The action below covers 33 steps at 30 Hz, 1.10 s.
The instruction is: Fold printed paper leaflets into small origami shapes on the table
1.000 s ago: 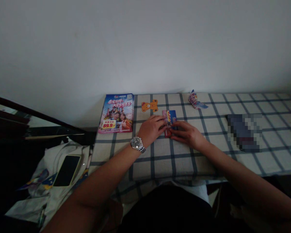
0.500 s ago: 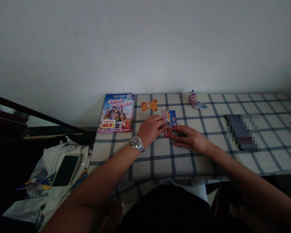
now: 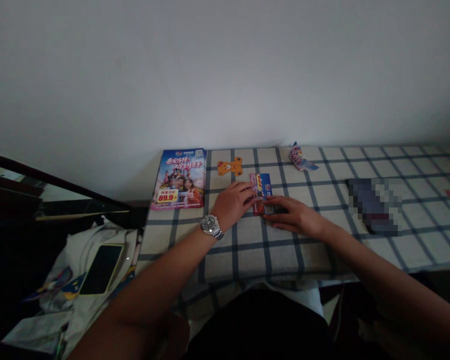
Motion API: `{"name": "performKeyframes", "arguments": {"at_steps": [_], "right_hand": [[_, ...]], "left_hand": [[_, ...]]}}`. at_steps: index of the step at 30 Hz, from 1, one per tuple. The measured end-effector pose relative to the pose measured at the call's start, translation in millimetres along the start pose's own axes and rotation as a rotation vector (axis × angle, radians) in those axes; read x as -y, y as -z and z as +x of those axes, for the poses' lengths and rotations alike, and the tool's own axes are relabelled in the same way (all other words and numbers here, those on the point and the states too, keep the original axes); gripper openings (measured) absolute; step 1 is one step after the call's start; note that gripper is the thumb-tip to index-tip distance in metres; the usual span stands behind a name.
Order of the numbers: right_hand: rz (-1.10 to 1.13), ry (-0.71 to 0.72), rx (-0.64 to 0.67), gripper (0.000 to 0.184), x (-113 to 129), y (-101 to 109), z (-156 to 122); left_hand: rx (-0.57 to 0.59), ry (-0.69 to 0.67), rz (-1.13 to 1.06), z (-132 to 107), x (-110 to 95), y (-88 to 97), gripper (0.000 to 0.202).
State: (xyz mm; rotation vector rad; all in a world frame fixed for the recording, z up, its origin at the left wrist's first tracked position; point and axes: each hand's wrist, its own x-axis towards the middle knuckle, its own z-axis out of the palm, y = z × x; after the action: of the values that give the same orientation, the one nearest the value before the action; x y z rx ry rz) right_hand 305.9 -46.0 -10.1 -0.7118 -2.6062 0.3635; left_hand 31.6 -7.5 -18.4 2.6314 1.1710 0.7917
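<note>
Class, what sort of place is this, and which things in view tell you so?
Probably a room in a home, perhaps a dormitory: a checked cloth covers a surface set against a plain pale wall, and a flat orange bear figure decorates it.

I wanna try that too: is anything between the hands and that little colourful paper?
Nothing visible: the left hand and right hand both have fingers on the colourful paper. The orange bear lies farther back, not between.

Printed paper [image 3: 263, 185] partly beneath right hand [image 3: 298, 215]
</note>
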Motion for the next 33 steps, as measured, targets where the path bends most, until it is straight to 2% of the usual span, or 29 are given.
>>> {"name": "performKeyframes", "arguments": {"at_steps": [8,13,18,25,33], "right_hand": [[0.023,-0.116,-0.086,0.03,-2.2,-0.5,9.5],[-0.052,-0.234,-0.152,0.04,-10.6,-3.7,28.6],[-0.089,-0.236,-0.126,0.052,-23.8,-9.5,44.2],[-0.111,-0.246,-0.108,0.046,-26.0,-11.9,51.3],[-0.079,-0.268,-0.166,0.032,-29.0,-13.6,55.4]], "left_hand": [[0.006,-0.004,-0.006,-0.2,-1.1,2.1,0.018],[0.018,0.013,-0.01,0.5,-3.0,4.4,0.02],[0.022,0.016,-0.015,0.4,-2.2,3.5,0.021],[0.024,0.015,0.001,-0.5,-0.9,1.9,0.018],[0.024,0.028,-0.013,-0.4,-3.0,4.7,0.017]]}}
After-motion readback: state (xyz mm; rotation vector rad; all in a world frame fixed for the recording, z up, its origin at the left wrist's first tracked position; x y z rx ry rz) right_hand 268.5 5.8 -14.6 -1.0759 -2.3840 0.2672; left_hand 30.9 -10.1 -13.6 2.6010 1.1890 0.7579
